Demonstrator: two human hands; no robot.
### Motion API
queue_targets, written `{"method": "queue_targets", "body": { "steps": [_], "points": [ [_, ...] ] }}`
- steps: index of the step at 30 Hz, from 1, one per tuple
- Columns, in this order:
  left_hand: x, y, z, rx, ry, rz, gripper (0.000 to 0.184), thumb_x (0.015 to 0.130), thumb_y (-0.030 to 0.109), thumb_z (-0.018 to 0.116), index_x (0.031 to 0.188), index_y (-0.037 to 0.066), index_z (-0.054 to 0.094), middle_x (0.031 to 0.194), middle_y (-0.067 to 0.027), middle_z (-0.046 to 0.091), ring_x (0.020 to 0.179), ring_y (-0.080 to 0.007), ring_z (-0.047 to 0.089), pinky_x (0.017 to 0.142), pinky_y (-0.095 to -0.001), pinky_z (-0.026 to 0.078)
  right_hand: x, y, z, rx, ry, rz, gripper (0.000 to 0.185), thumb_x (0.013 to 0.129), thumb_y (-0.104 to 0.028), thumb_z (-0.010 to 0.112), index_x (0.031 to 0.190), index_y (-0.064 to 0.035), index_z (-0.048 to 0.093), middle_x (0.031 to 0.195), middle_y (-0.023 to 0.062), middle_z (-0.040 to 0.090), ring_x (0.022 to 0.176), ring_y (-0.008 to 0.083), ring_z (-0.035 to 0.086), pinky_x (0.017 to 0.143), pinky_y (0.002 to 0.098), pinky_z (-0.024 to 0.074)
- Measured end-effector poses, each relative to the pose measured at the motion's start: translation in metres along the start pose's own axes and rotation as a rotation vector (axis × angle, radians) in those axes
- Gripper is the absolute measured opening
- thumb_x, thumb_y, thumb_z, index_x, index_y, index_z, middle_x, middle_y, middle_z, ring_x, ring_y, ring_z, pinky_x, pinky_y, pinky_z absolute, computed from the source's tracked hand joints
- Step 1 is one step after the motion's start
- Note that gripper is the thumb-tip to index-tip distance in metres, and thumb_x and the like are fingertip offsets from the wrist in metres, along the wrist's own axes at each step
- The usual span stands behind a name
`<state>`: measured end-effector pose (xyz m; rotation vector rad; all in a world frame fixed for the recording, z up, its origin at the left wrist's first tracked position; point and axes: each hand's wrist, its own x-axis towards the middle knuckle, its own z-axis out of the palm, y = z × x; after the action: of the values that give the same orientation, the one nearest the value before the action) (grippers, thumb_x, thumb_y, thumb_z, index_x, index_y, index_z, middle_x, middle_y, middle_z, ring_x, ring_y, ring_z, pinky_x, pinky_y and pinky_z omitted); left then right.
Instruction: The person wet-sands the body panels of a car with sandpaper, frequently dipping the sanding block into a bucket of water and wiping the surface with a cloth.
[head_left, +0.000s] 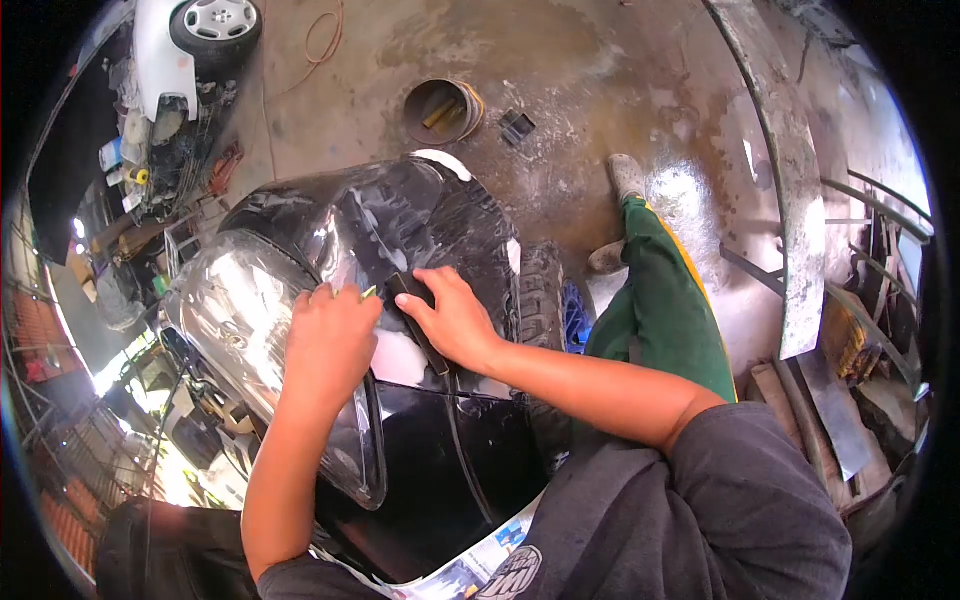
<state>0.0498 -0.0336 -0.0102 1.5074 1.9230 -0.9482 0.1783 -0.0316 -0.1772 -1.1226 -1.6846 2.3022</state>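
Note:
My right hand (455, 320) grips a long, narrow dark block (420, 328) between thumb and fingers, over the black car body panel (440, 215). Pale patches mark the panel around it. Just left of the block, my left hand (330, 340) is closed with its fingers curled, near the clear headlight (240, 310). A small yellow-green tip (370, 292) sticks out beside its fingers; the rest of that item is hidden.
A bucket (440, 112) with a yellowish item inside stands on the wet floor near a small dark tray (518, 127). The car's tire (540, 300) is beside my legs. Metal beams (800, 240) lie at right, and a white car part with a wheel (215, 25) is at upper left.

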Motion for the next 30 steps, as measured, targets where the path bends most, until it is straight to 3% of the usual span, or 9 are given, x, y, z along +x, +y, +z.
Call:
{"method": "queue_targets", "body": {
  "steps": [3, 6, 9, 14, 18, 22, 26, 27, 30],
  "points": [
    [0.008, -0.007, 0.006, -0.058, 0.047, 0.004, 0.014, 0.075, 0.007, 0.072, 0.088, 0.007, 0.067, 0.085, -0.0123, 0.066, 0.086, -0.036, 0.068, 0.081, -0.0488, 0.055, 0.041, 0.002, 0.004, -0.084, 0.038, 0.059, 0.048, 0.097, -0.042, 0.065, 0.125, -0.0022, 0.064, 0.126, 0.0206, 0.061, 0.12, 0.0413, 0.058, 0.101, 0.0518, 0.0485],
    [0.011, -0.013, -0.001, -0.139, 0.116, 0.066, 0.009, 0.077, 0.005, 0.064, 0.085, 0.006, 0.067, 0.083, -0.0126, 0.067, 0.081, -0.0352, 0.068, 0.075, -0.0475, 0.056, 0.051, -0.007, 0.002, -0.129, 0.046, 0.1, 0.045, 0.098, -0.042, 0.063, 0.119, -0.0027, 0.063, 0.126, 0.0206, 0.059, 0.119, 0.0422, 0.059, 0.098, 0.0537, 0.0499],
    [0.014, -0.016, -0.002, -0.131, 0.102, 0.074, 0.008, 0.078, 0.006, 0.064, 0.083, 0.007, 0.07, 0.084, -0.0121, 0.068, 0.084, -0.0347, 0.068, 0.077, -0.0471, 0.055, 0.0, -0.013, 0.015, -0.144, 0.079, -0.087, 0.043, 0.099, -0.042, 0.062, 0.118, -0.0033, 0.063, 0.123, 0.0205, 0.06, 0.117, 0.0432, 0.059, 0.095, 0.0555, 0.0509],
    [0.008, -0.013, -0.011, -0.131, 0.017, 0.066, 0.005, 0.081, 0.011, 0.07, 0.084, 0.007, 0.072, 0.084, -0.0113, 0.068, 0.087, -0.0337, 0.068, 0.079, -0.0473, 0.055, 0.063, -0.002, -0.002, -0.165, 0.076, 0.132, 0.045, 0.099, -0.04, 0.062, 0.123, -0.0006, 0.065, 0.124, 0.0242, 0.062, 0.119, 0.043, 0.059, 0.1, 0.0489, 0.0484],
    [0.011, -0.017, -0.016, -0.195, 0.0, 0.049, 0.013, 0.083, 0.019, 0.076, 0.085, 0.007, 0.071, 0.084, -0.0112, 0.069, 0.087, -0.0337, 0.068, 0.08, -0.0468, 0.054, 0.016, -0.008, 0.006, -0.2, 0.048, -0.05, 0.045, 0.098, -0.04, 0.064, 0.121, -0.0019, 0.065, 0.122, 0.0208, 0.061, 0.118, 0.0413, 0.06, 0.101, 0.0504, 0.0481],
    [0.009, -0.017, -0.013, -0.201, 0.033, 0.023, 0.016, 0.083, 0.02, 0.076, 0.086, 0.007, 0.07, 0.086, -0.0118, 0.069, 0.089, -0.0343, 0.068, 0.08, -0.0466, 0.054, 0.066, 0.009, 0.003, -0.158, 0.078, 0.037, 0.04, 0.098, -0.039, 0.062, 0.116, -0.0031, 0.062, 0.123, 0.0228, 0.06, 0.116, 0.0466, 0.058, 0.095, 0.0553, 0.0506],
    [0.011, -0.018, -0.019, -0.194, 0.023, 0.033, 0.013, 0.084, 0.018, 0.075, 0.086, 0.006, 0.071, 0.086, -0.0128, 0.07, 0.088, -0.0341, 0.07, 0.08, -0.0465, 0.056, 0.019, 0.001, 0.008, -0.186, 0.041, -0.039, 0.042, 0.098, -0.038, 0.063, 0.122, -0.0041, 0.063, 0.127, 0.0208, 0.059, 0.118, 0.0432, 0.058, 0.097, 0.0535, 0.0504],
    [0.011, -0.018, -0.018, -0.202, 0.03, 0.036, 0.013, 0.084, 0.018, 0.075, 0.086, 0.006, 0.071, 0.086, -0.0128, 0.07, 0.088, -0.0342, 0.069, 0.08, -0.0464, 0.056, 0.019, 0.0, 0.004, -0.172, 0.009, -0.009, 0.049, 0.097, -0.039, 0.067, 0.127, -0.0005, 0.063, 0.129, 0.0196, 0.06, 0.124, 0.0394, 0.058, 0.104, 0.0486, 0.0469],
    [0.01, -0.019, -0.014, -0.234, 0.058, 0.045, 0.013, 0.084, 0.017, 0.075, 0.087, 0.005, 0.07, 0.087, -0.0129, 0.07, 0.089, -0.0344, 0.069, 0.08, -0.0467, 0.055, 0.055, 0.005, 0.0, -0.164, 0.078, 0.065, 0.048, 0.097, -0.039, 0.067, 0.125, -0.0004, 0.063, 0.129, 0.0196, 0.06, 0.123, 0.0395, 0.059, 0.102, 0.0491, 0.0478]
  ]
}}
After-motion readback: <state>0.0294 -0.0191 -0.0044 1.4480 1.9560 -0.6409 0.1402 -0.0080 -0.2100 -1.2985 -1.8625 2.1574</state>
